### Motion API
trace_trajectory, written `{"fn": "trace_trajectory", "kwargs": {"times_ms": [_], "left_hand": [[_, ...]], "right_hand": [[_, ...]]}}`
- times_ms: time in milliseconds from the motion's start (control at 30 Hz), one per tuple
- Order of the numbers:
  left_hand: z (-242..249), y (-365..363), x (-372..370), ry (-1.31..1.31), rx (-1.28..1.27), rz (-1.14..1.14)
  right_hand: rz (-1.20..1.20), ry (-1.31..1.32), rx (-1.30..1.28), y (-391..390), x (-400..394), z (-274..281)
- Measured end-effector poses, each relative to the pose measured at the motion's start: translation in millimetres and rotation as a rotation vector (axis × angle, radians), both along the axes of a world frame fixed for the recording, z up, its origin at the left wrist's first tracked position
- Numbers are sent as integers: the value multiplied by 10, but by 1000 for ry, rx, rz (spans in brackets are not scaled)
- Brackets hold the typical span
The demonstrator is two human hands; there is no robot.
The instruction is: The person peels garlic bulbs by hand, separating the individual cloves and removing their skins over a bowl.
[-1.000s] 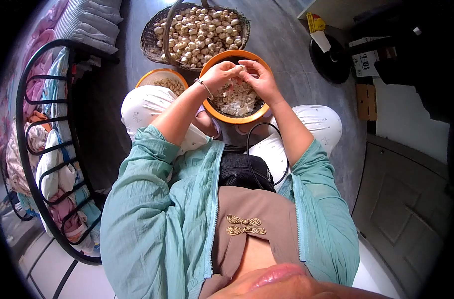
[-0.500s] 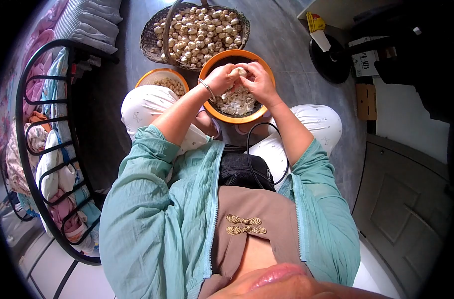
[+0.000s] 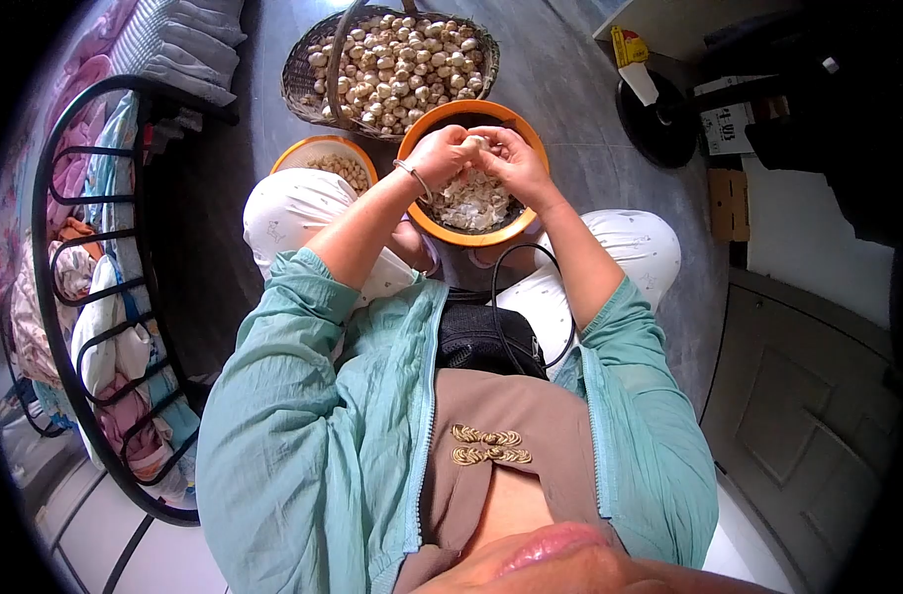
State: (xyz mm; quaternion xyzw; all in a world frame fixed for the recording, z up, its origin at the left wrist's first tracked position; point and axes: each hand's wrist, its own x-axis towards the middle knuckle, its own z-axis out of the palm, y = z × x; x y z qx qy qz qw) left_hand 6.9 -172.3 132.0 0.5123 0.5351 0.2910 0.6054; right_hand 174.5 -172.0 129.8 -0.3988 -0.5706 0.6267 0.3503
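Observation:
Over an orange-rimmed basin (image 3: 450,236), my left hand (image 3: 440,158) and my right hand (image 3: 516,166) meet with fingertips closed on a small pale garlic bulb (image 3: 479,143). The fingers cover much of the bulb. A bracelet circles my left wrist. Below my hands, papery garlic skins (image 3: 471,203) lie heaped in the basin. Beside it on the left stands a smaller orange-rimmed bowl (image 3: 291,156) with peeled-looking garlic cloves (image 3: 339,168), partly behind my knee. Just beyond, a wicker basket (image 3: 298,87) is full of whole garlic bulbs (image 3: 402,69).
A black metal bed frame (image 3: 60,327) with clothes and bedding behind its bars stands at the left. On the right are a round black stand base (image 3: 657,119), a cardboard box (image 3: 729,203) and a grey cabinet door (image 3: 793,396). A black bag (image 3: 481,342) rests at my waist.
Both hands stay together over the basin. Only the fingers around the garlic bulb have shifted slightly, and the whole view has moved a little.

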Motion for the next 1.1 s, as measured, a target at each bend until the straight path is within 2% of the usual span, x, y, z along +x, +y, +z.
{"fn": "trace_trajectory", "kwargs": {"times_ms": [67,167,233,333,633,767,900,1100], "left_hand": [[-48,19,-12,-87,-44,32],[23,4,-25,-116,-34,24],[39,-15,-46,-319,-159,54],[22,1,-55,-358,-179,0],[-65,-30,60,-305,26,95],[-52,-66,97,-268,9,131],[-45,-65,99,-272,11,125],[-5,-78,119,-225,-28,129]], "right_hand": [[3,88,-75,19,7,15],[17,65,-51,21,18,74],[29,41,-43,27,39,76],[19,13,-4,28,42,53],[-29,-194,340,7,28,134],[-59,-257,488,9,15,121],[-50,-265,457,-3,-2,177],[-103,-347,574,-55,-68,186]]}}
